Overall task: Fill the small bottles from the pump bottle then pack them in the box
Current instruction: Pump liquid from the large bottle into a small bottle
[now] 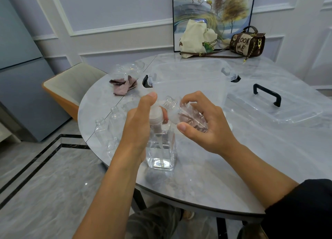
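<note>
Nearest, by the front edge of the table [197, 181], the pump bottle [159, 149] stands upright, part full of clear liquid. The left hand [138, 123] is wrapped round its pump head, thumb raised at the top. The right hand [203, 123] grips 1 small bottle [186, 116], tilted, its open neck pointing up and left just beside the pump head; whether spout and neck meet cannot be told. Along the left edge at least 3 empty bottles [100, 129] stand upright, near each other. Behind the hands sits the clear box [188, 80], uncovered. Its lid [280, 105], with 1 black handle, lies flat near the right edge. A crumpled cloth [124, 85] lies left of the box. At the far edge a cream bag [195, 37] and a brown handbag [248, 41] rest before a picture [213, 8].
</note>
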`<move>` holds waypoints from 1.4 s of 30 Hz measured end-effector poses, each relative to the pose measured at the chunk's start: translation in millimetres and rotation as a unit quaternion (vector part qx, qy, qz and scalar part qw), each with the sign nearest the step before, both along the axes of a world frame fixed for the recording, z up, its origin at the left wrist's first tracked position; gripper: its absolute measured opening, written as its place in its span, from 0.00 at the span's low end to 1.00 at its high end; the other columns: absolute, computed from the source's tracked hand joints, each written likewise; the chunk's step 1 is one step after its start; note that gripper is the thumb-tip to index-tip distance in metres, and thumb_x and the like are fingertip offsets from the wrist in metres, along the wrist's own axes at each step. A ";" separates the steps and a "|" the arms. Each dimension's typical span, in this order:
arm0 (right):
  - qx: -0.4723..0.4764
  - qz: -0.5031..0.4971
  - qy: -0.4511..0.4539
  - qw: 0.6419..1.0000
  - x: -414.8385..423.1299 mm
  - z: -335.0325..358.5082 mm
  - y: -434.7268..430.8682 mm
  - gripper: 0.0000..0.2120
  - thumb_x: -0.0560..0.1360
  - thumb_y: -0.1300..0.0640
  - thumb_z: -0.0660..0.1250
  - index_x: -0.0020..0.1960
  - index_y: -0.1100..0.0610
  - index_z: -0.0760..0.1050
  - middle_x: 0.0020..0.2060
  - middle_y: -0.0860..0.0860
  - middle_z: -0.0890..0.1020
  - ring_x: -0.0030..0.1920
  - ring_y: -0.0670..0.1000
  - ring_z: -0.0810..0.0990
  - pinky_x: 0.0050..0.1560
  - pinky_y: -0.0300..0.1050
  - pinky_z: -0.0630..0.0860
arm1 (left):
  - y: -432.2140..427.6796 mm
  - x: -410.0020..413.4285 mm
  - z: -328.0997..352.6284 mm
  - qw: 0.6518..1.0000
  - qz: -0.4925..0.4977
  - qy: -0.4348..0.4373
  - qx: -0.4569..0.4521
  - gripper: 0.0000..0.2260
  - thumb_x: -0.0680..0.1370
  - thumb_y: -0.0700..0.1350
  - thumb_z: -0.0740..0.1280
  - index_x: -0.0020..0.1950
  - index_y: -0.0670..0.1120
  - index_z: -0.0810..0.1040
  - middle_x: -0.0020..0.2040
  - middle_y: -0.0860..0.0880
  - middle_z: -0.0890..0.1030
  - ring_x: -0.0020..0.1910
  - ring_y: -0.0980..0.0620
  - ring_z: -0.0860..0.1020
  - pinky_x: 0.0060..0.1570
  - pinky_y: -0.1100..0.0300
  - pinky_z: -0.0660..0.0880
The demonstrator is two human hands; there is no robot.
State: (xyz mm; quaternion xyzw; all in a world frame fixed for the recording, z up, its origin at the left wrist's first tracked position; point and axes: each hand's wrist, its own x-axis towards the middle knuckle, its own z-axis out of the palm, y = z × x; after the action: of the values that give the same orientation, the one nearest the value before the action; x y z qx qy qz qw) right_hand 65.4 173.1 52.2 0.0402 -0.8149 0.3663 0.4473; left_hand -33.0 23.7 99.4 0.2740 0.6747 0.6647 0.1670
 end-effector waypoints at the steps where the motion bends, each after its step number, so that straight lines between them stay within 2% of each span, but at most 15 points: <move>1: 0.000 0.001 -0.006 1.000 0.3 -0.3 0.1 0.20 0.75 0.47 0.72 0.57 0.62 0.74 0.38 0.46 0.79 0.32 0.47 0.77 0.41 0.30 0.69 | 0.8 0.3 0.3 1.000 0.004 -0.005 0.000 0.24 0.80 0.59 0.62 0.33 0.46 0.82 0.39 0.35 0.82 0.37 0.46 0.77 0.42 0.53 0.75; 4: 0.003 0.000 -0.012 1.000 1.0 -0.9 0.7 0.21 0.74 0.46 0.72 0.56 0.60 0.74 0.33 0.52 0.77 0.30 0.50 0.74 0.37 0.37 0.68 | 0.5 0.7 2.8 1.000 0.005 -0.021 0.004 0.22 0.82 0.52 0.62 0.30 0.46 0.81 0.35 0.40 0.80 0.31 0.48 0.76 0.28 0.64 0.74; 6: -0.001 0.003 -0.013 1.000 1.5 -1.2 1.1 0.20 0.74 0.46 0.72 0.56 0.60 0.74 0.32 0.51 0.76 0.29 0.48 0.73 0.36 0.38 0.69 | 0.4 1.3 4.0 1.000 -0.001 -0.019 0.003 0.22 0.82 0.51 0.61 0.31 0.45 0.81 0.34 0.41 0.80 0.30 0.47 0.75 0.26 0.64 0.74; 8: -0.001 0.004 -0.012 1.000 1.6 -1.2 1.2 0.20 0.74 0.46 0.72 0.56 0.60 0.74 0.32 0.51 0.77 0.29 0.48 0.73 0.36 0.40 0.70 | 0.0 2.3 4.7 1.000 0.004 -0.022 0.003 0.23 0.82 0.52 0.61 0.30 0.46 0.81 0.32 0.42 0.80 0.30 0.48 0.76 0.28 0.64 0.75; 10: 0.001 0.001 -0.010 1.000 1.4 -1.2 0.7 0.20 0.74 0.46 0.72 0.56 0.60 0.74 0.33 0.51 0.77 0.29 0.48 0.73 0.36 0.38 0.70 | 0.2 2.7 3.5 1.000 0.005 -0.018 -0.005 0.24 0.82 0.54 0.61 0.30 0.47 0.82 0.33 0.42 0.80 0.32 0.47 0.76 0.37 0.57 0.76; 12: -0.005 0.006 -0.004 1.000 1.4 -0.5 0.2 0.19 0.74 0.47 0.72 0.56 0.60 0.73 0.35 0.47 0.78 0.30 0.47 0.74 0.37 0.34 0.68 | 0.5 3.3 2.7 1.000 0.000 -0.015 -0.008 0.25 0.82 0.58 0.60 0.36 0.42 0.83 0.35 0.41 0.81 0.33 0.47 0.75 0.43 0.51 0.74; 14: -0.011 0.013 0.006 1.000 1.2 0.8 0.2 0.17 0.75 0.48 0.71 0.56 0.60 0.73 0.36 0.39 0.77 0.31 0.44 0.75 0.39 0.28 0.67 | 0.0 2.8 1.6 1.000 -0.002 -0.015 -0.007 0.31 0.78 0.65 0.59 0.41 0.37 0.81 0.36 0.43 0.81 0.32 0.50 0.75 0.42 0.52 0.73; 16: -0.011 0.012 0.010 1.000 1.2 1.6 0.4 0.17 0.76 0.48 0.70 0.56 0.59 0.72 0.37 0.35 0.76 0.31 0.42 0.75 0.41 0.27 0.68 | -0.2 2.3 0.4 1.000 -0.003 -0.008 -0.011 0.35 0.74 0.69 0.58 0.41 0.36 0.80 0.36 0.44 0.82 0.31 0.52 0.76 0.42 0.53 0.72; 23: -0.021 0.008 0.006 1.000 1.8 3.1 -1.3 0.17 0.76 0.46 0.70 0.56 0.56 0.71 0.34 0.39 0.75 0.30 0.45 0.73 0.37 0.31 0.66 | 0.2 6.9 -0.4 1.000 0.015 -0.005 0.001 0.31 0.73 0.75 0.57 0.33 0.51 0.83 0.43 0.39 0.86 0.40 0.50 0.82 0.55 0.46 0.77; 27: -0.020 0.007 0.007 1.000 1.8 3.3 -1.7 0.16 0.76 0.46 0.69 0.56 0.55 0.71 0.32 0.40 0.74 0.29 0.45 0.72 0.36 0.31 0.66 | -0.6 10.3 2.4 1.000 0.011 -0.005 0.003 0.37 0.70 0.79 0.54 0.36 0.48 0.84 0.44 0.38 0.86 0.41 0.48 0.82 0.59 0.44 0.77; 33: -0.018 0.002 0.004 1.000 1.8 3.0 -1.5 0.19 0.76 0.45 0.69 0.56 0.59 0.72 0.32 0.45 0.75 0.29 0.47 0.72 0.35 0.33 0.67 | -2.1 7.9 -1.3 1.000 0.012 0.007 0.008 0.38 0.66 0.79 0.50 0.31 0.49 0.83 0.39 0.40 0.85 0.37 0.50 0.80 0.53 0.49 0.77; 36: -0.016 0.000 0.005 1.000 2.0 3.0 -1.4 0.19 0.76 0.45 0.69 0.56 0.59 0.72 0.32 0.45 0.75 0.29 0.47 0.73 0.35 0.33 0.67 | -1.3 6.3 -1.4 1.000 0.006 0.008 0.007 0.38 0.70 0.80 0.53 0.33 0.49 0.83 0.40 0.40 0.85 0.39 0.49 0.80 0.54 0.47 0.77; 38: -0.017 0.001 0.005 1.000 2.0 2.8 -1.5 0.19 0.76 0.45 0.69 0.56 0.59 0.72 0.33 0.45 0.75 0.30 0.47 0.73 0.35 0.33 0.67 | -0.8 5.4 -0.9 1.000 0.003 0.006 0.005 0.34 0.73 0.77 0.55 0.33 0.50 0.83 0.43 0.38 0.85 0.39 0.49 0.80 0.52 0.47 0.75; 40: -0.017 0.003 0.005 1.000 2.0 2.7 -1.9 0.19 0.76 0.45 0.69 0.56 0.59 0.72 0.33 0.44 0.75 0.30 0.47 0.73 0.35 0.33 0.67 | -0.8 3.5 -1.2 1.000 0.000 0.005 0.007 0.33 0.74 0.73 0.56 0.36 0.46 0.83 0.44 0.36 0.85 0.39 0.49 0.79 0.49 0.48 0.74; 42: -0.017 0.006 0.003 1.000 2.0 2.7 -2.2 0.18 0.76 0.46 0.69 0.56 0.58 0.72 0.33 0.43 0.75 0.30 0.46 0.73 0.36 0.32 0.66 | -1.2 2.4 -1.3 1.000 -0.007 0.005 0.008 0.36 0.73 0.73 0.57 0.40 0.40 0.83 0.44 0.35 0.84 0.40 0.48 0.79 0.48 0.49 0.73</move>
State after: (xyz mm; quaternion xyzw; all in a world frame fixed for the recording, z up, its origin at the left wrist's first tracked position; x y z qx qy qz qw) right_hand 67.4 170.8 54.9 0.0387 -0.8070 0.3830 0.4479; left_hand -30.6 22.5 98.2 0.2832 0.6685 0.6674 0.1656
